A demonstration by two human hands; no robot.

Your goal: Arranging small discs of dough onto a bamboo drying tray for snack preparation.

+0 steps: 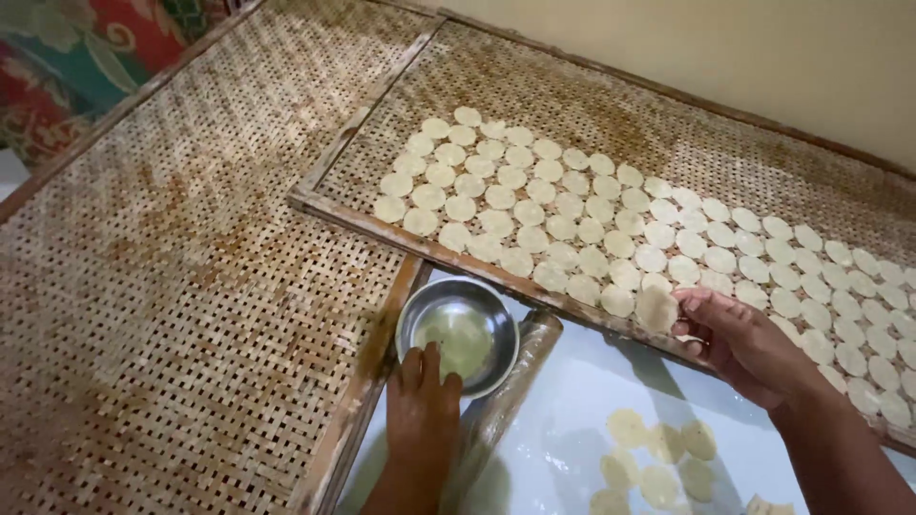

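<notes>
The right hand [735, 334] pinches one pale dough disc [656, 309] at the near edge of the woven tray [611, 114], right beside the last row — best to lay it flat, just touching its neighbours, no overlap. The left hand [423, 405] rests fingers-together on the rim of the metal bowl [458, 334], steadying it — more discs [658, 463] wait on the white sheet below.

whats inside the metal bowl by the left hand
The metal bowl holds a shallow pool of pale, yellowish liquid. The left hand rests its fingers over the near rim, hiding that edge of the inside.
</notes>
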